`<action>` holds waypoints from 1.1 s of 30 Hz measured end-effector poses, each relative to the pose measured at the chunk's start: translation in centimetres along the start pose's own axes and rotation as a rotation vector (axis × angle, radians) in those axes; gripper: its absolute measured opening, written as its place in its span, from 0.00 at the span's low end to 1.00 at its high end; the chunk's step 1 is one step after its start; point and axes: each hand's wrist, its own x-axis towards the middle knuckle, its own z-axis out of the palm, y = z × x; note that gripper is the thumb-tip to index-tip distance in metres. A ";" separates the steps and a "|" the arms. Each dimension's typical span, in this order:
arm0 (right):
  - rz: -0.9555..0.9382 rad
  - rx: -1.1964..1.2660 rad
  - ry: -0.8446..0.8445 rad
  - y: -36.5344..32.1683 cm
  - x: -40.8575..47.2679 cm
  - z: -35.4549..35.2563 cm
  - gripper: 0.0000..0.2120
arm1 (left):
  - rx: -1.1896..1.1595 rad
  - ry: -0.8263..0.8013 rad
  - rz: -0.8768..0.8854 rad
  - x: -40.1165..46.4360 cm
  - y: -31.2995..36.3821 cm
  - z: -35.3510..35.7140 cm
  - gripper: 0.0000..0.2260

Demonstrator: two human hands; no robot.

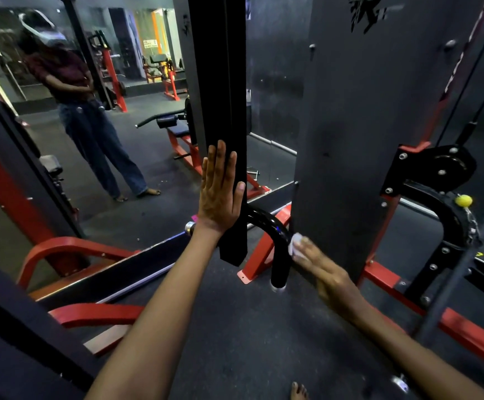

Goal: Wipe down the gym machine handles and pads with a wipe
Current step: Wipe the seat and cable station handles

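A curved black handle arcs down from behind a hanging black post and ends in a chrome cap near the floor. My right hand presses a small white wipe against the right side of that handle, fingers stretched along it. My left hand lies flat against the black post, fingers straight and pointing up, the thumb on the post's right face. The handle's upper part is hidden behind the post and my left hand.
A tall black weight-stack cover stands right of the handle. Red frame bars run along the dark rubber floor. A pulley bracket with a yellow ball sits at right. A wall mirror at left reflects a person and other machines.
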 end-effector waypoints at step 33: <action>0.786 0.849 -0.007 -0.3 5.8 1.9 0.16 | -0.026 0.120 -0.042 -1.0 0.9 1.1 0.31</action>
